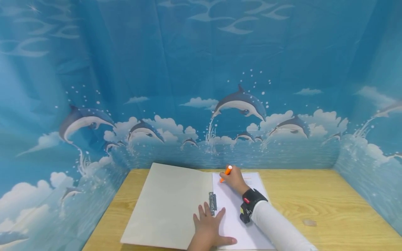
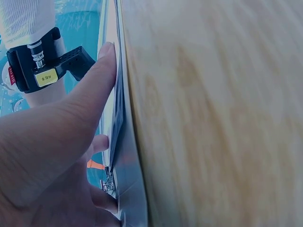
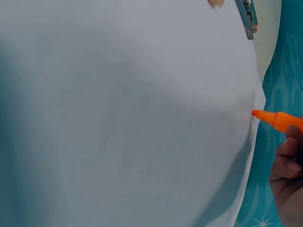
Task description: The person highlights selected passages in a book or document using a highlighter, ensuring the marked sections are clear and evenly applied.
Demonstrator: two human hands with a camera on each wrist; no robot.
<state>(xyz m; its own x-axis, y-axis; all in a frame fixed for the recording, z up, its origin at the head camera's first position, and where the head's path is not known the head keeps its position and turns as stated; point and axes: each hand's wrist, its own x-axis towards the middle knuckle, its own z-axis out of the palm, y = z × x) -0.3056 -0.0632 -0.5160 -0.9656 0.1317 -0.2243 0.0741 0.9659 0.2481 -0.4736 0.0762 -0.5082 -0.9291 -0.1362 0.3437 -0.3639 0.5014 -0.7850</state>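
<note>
The bright orange, white-ended marker looks like smooth plastic; the white sheet beneath its tip is matt, smooth paper; the wide, pale grey folder cover has a flat, matt face; the narrow silver clip is shiny metal; the yellow-brown table shows smooth wood grain; the white sleeve is ribbed cloth; the blue dolphin-printed backdrop bears a faint sheen and soft creases, fabric or plastic being hard to tell.
</note>
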